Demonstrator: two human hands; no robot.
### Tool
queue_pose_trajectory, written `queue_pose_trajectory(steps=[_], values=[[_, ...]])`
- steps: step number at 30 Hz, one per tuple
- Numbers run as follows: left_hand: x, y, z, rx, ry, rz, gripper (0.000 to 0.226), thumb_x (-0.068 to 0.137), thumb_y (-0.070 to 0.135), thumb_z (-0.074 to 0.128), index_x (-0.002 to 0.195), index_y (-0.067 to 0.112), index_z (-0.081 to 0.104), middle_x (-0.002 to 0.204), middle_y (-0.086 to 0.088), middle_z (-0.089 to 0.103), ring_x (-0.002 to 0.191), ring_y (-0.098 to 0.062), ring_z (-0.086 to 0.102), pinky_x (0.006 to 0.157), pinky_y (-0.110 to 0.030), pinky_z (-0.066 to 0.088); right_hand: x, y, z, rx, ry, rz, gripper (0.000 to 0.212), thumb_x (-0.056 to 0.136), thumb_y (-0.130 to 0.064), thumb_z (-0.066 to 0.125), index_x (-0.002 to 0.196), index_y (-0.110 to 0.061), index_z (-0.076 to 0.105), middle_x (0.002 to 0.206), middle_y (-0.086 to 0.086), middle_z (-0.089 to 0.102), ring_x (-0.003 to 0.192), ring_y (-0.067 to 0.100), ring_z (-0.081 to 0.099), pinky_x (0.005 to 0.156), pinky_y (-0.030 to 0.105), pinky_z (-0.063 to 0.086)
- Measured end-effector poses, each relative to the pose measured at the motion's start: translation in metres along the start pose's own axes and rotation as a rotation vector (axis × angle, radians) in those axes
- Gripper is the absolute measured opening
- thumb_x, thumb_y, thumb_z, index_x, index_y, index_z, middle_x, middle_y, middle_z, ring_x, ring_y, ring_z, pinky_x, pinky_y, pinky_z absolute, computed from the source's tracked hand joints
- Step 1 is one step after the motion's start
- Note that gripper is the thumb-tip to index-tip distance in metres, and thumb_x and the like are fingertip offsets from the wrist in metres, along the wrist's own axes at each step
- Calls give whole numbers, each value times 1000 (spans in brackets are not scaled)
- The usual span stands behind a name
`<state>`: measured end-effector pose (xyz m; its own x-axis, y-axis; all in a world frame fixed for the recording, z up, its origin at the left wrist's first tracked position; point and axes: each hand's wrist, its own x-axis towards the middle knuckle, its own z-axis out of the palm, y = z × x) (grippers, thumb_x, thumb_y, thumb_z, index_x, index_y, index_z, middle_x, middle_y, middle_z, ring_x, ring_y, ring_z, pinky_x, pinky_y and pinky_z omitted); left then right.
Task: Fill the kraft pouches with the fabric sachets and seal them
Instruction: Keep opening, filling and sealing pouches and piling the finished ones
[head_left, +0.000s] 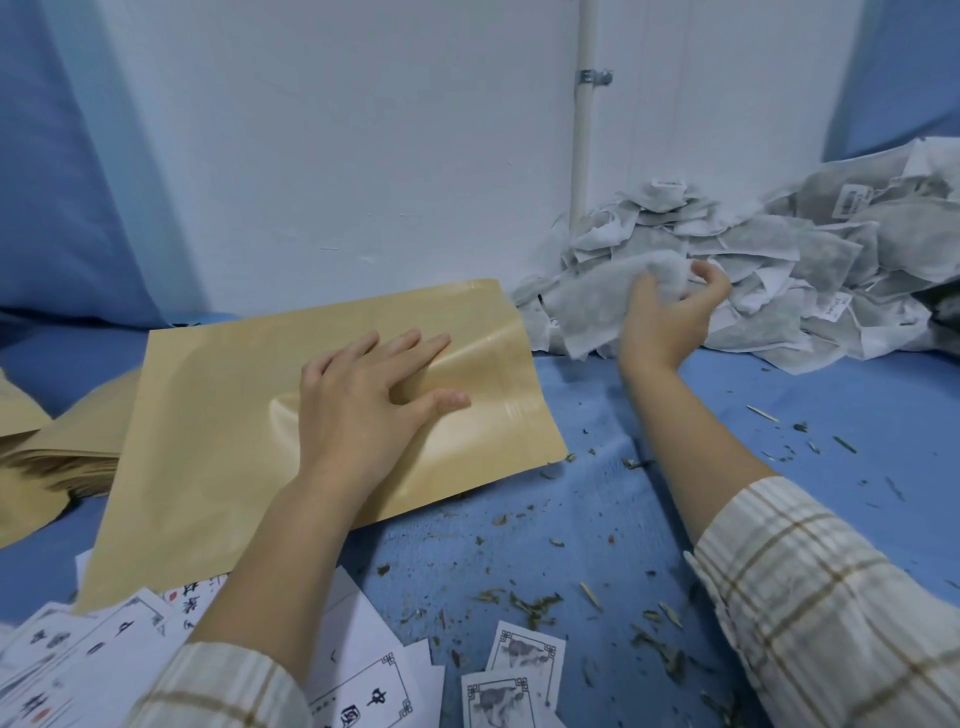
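Flat on pouch: left hand, fingers spread straight. Right of pouch, right hand grips sachet beside sachet pile.

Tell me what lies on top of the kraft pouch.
The left hand rests flat on the kraft pouch, fingers spread. Its near corner overlaps the printed cards. Whatever is inside is hidden.

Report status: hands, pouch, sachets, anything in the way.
Left hand flat on pouch, fingers spread. Right hand gripping a sachet at the pile. Pouch lying flat, nothing inserted yet. Path between clear; only leaf scraps on the cloth.
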<state>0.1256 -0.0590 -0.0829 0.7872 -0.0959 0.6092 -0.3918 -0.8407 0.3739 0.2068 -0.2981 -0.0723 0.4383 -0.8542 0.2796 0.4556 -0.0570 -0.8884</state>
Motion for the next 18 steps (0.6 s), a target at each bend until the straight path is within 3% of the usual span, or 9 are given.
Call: queue_pose_trajectory(steps=[3,5,8,11,13,15,17,18], values=[[0,0,1,10,16,1,53,71,63,61,122,50,54,138,18,49,135,-11,36,105,-26,14,2,-5,2,212,-173,344,37,80,-22,62,114,-23,50,93,-5,56,74,10,54,57,18,46],[0,1,0,18,36,-5,53,72,63,61,123,50,55,138,18,49,135,-11,35,104,-25,13,-5,0,4,244,-367,402,29,81,-16,63,107,-17,52,97,3,60,78,13,56,59,21,50],[0,2,0,38,57,-13,53,72,64,59,123,49,55,138,17,49,135,-12,36,103,-26,14,-22,-2,10,304,-719,471,14,83,-4,62,93,-8,53,81,6,60,71,17,60,50,24,51],[0,7,-1,4,58,-20,55,68,68,55,120,52,55,135,20,51,134,-10,37,101,-23,13,-42,-15,12,64,-1160,442,13,87,0,56,94,-11,56,62,-2,64,52,8,61,44,19,48],[-1,10,-1,-36,53,-8,55,64,69,54,117,53,56,132,23,52,132,-9,39,99,-20,14,-52,-23,10,-150,-1352,372,18,91,0,48,85,-13,58,52,-10,63,46,2,59,43,14,45],[-1,12,-2,-74,46,16,53,63,69,54,114,54,57,129,25,54,130,-8,41,99,-20,15,-57,-32,9,-296,-1420,313,28,95,1,42,74,-14,51,46,-8,58,39,-3,53,38,10,40],[-2,13,-3,-89,23,48,54,62,69,54,114,53,58,127,27,54,129,-6,42,100,-20,16,-60,-41,12,-445,-1428,282,35,97,3,36,65,-10,42,54,7,46,43,6,49,33,7,34],[-2,14,-3,-92,17,60,55,62,68,54,114,51,59,127,27,54,128,-5,43,100,-21,16,-60,-41,15,-500,-1438,301,36,98,3,33,64,-7,39,61,4,37,49,10,42,33,7,32]])
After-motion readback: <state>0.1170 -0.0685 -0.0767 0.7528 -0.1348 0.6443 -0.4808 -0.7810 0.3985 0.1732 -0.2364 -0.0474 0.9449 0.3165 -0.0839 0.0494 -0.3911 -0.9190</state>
